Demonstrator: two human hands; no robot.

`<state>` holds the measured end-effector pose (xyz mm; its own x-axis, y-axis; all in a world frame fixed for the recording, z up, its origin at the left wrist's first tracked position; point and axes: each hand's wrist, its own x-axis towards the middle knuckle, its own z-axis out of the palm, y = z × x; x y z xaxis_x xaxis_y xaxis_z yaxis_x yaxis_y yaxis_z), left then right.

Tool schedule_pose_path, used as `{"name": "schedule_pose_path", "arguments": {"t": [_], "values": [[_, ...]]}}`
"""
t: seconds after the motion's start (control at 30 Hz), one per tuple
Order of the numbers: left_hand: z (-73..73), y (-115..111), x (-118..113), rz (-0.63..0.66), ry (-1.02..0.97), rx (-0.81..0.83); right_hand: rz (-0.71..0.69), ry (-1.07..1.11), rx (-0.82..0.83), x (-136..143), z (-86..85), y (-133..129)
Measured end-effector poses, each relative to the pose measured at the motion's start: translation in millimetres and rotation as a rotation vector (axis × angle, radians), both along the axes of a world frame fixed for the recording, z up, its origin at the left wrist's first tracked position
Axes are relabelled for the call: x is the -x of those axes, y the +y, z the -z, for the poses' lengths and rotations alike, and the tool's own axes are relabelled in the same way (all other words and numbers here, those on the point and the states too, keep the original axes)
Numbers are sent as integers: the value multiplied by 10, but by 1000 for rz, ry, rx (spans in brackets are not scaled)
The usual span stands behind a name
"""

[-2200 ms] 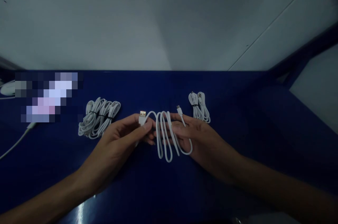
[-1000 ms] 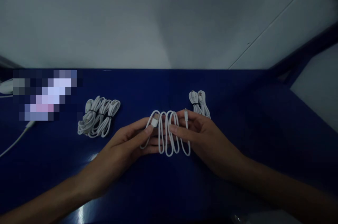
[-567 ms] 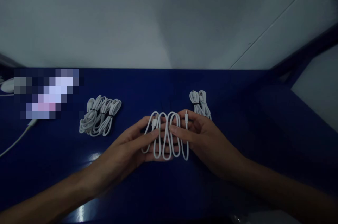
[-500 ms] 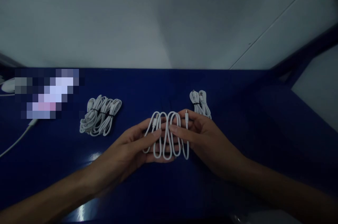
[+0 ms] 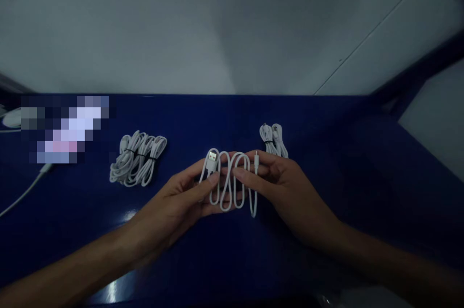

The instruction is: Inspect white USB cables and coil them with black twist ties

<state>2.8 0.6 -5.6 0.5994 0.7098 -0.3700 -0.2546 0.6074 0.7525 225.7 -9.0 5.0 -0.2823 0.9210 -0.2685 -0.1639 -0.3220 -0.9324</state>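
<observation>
A white cable point(image 5: 226, 201), folded into several side-by-side loops, is held between my two hands above the blue table. My left hand point(image 5: 184, 197) grips its left part, thumb on top and fingers beneath, beside the upright USB plug point(image 5: 212, 158). My right hand point(image 5: 277, 180) pinches the right loops with its thumb, and the cable's small connector point(image 5: 256, 159) points up near its index finger. Behind my right hand lie tied white cables point(image 5: 278, 139), partly hidden by it. More tied cable bundles point(image 5: 137, 160) rest on the table at the left.
The glossy blue table point(image 5: 195, 119) meets a pale wall point(image 5: 181, 47) at its back edge. A pixelated bright object point(image 5: 76, 126) lies at the far left, with a white cord point(image 5: 21, 200) running from it. Beside it is a white item point(image 5: 12, 118).
The USB plug has risen and turned so that its metal end shows above my left thumb. The loops have shifted slightly upward, and both hands still hold the cable.
</observation>
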Motion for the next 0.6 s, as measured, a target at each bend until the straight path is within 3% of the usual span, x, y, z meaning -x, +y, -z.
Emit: {"name": "schedule_pose_path", "arguments": {"t": [0.27, 0.6], "values": [[-12, 9, 16, -37, -5, 58, 2, -104, -139, 18, -16, -14], [-43, 15, 50, -42, -22, 120, 7, -98, -35, -30, 24, 36]]}}
